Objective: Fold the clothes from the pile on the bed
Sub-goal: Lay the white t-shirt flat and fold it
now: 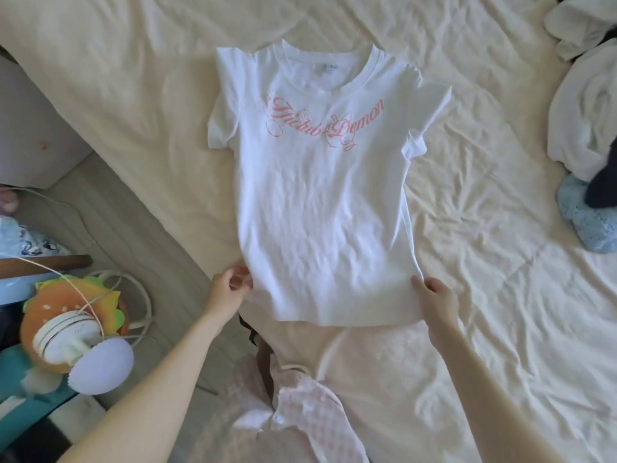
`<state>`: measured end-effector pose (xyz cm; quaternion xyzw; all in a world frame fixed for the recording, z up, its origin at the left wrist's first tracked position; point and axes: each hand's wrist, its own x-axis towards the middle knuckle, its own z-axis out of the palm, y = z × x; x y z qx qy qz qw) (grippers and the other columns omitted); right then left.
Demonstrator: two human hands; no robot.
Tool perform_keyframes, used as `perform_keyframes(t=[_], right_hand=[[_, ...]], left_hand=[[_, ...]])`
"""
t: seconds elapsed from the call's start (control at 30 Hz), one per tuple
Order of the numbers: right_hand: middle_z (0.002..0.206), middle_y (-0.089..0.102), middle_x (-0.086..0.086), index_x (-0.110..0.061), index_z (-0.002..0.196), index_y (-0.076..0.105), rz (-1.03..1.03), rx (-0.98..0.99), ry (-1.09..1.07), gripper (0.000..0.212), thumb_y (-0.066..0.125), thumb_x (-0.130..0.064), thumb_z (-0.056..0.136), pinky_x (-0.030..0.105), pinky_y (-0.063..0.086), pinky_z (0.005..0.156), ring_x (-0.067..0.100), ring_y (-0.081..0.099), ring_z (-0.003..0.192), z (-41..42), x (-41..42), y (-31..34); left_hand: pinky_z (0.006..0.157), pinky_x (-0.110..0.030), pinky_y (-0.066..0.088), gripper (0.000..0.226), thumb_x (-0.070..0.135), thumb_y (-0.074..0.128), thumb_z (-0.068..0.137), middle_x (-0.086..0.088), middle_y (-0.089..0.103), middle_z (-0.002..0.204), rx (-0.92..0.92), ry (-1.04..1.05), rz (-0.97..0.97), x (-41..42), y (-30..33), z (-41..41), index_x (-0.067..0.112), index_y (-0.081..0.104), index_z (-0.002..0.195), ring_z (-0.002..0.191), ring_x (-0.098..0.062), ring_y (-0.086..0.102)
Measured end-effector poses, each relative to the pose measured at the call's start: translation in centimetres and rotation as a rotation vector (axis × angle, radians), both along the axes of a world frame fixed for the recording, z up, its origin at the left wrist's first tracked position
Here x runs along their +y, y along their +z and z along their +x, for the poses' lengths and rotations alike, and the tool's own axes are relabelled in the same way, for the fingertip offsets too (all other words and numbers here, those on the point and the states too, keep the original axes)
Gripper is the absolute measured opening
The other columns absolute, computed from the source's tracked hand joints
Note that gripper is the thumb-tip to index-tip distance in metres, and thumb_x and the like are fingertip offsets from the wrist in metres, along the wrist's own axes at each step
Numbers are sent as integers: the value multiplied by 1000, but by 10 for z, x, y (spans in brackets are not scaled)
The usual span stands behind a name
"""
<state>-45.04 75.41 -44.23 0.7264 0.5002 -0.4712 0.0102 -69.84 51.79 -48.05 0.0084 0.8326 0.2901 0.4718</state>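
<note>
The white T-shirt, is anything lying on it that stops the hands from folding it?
Nothing visible does. The white T-shirt lies flat and face up on the bed sheet with nothing on top. The left hand and right hand already hold its bottom corners. The clothes pile sits apart, at the right.

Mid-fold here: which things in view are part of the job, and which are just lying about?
Part of the job: white T-shirt, left hand, right hand, clothes pile, bed.

Lying about: burger-shaped lamp, white cable, floor.
</note>
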Motion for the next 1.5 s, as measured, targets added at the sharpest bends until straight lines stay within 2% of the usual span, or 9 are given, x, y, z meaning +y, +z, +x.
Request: perform_keyframes(t=[0.17, 0.33, 0.5, 0.6, 0.8, 0.97, 1.17, 1.33, 1.5], right_hand=[[68, 48, -2, -9, 80, 52, 159, -8, 62, 22, 46, -23, 97, 26, 32, 53, 12, 43, 61, 2, -9, 10], [76, 50, -9, -12, 92, 52, 342, -141, 103, 20, 43, -28, 98, 30, 31, 60, 14, 46, 69, 9, -25, 19], [82, 50, 13, -3, 90, 58, -31, -273, 145, 26, 42, -23, 85, 35, 37, 68, 32, 53, 81, -1, -8, 16], [116, 53, 17, -12, 118, 52, 137, -418, 237, 34, 41, -22, 88, 42, 37, 92, 33, 48, 111, -41, 9, 25], [148, 35, 12, -10, 142, 37, 500, -231, 825, 48, 45, -23, 97, 39, 19, 111, 28, 29, 138, -158, 10, 31], [159, 14, 3, -20, 150, 23, 423, -33, 1164, 53, 38, -31, 100, 41, 9, 118, 22, 8, 147, -254, -22, 16], [159, 0, 0, -23, 151, 11, 308, -64, 1222, 59, 39, -30, 100, 43, 8, 116, 21, -1, 146, -287, -46, -2], [160, -4, -1, -26, 151, 9, 260, -54, 1190, 60, 39, -32, 100, 40, 3, 116, 21, -4, 147, -273, -50, 1], [160, -5, 0, -26, 152, 7, 273, -86, 1206, 61, 37, -37, 99, 41, 4, 116, 22, -4, 147, -278, -51, 5]], left_hand=[[78, -25, 40, 19, 15, 47, 97, -1, 57, 107, 24, 60, 48, 2, 3, -1, 11, 58, 112, 95, -16, 51], [77, -28, 45, 9, 15, 43, 99, -7, 56, 96, 33, 511, 157, -32, 25, 16, 11, 50, 102, 89, -20, 54], [74, -34, 41, 8, 19, 46, 97, -5, 56, 87, -48, 205, -118, -38, 21, 11, 14, 52, 98, 85, -25, 54], [86, -40, 45, 6, 14, 46, 95, -7, 57, 104, -108, 98, -252, -24, 12, -19, 16, 51, 98, 99, -29, 57], [88, -40, 47, 23, 15, 46, 97, -15, 62, 112, 234, 173, -3, 39, 22, -108, 7, 57, 115, 102, -32, 59], [61, -26, 54, 15, 17, 48, 98, -5, 62, 80, 17, 370, 315, 114, 45, -177, 7, 59, 94, 70, -16, 61], [80, -36, 53, 6, 0, 57, 89, -11, 61, 82, -98, 442, 334, 131, 50, -191, 3, 62, 89, 74, -22, 59], [65, -32, 45, 15, 2, 56, 85, -8, 56, 70, -43, 551, 335, 85, 56, -166, 10, 54, 72, 67, -22, 55], [62, -28, 52, 15, 20, 50, 96, -7, 64, 81, -159, 554, 363, 100, 50, -196, 10, 60, 89, 67, -17, 62]])
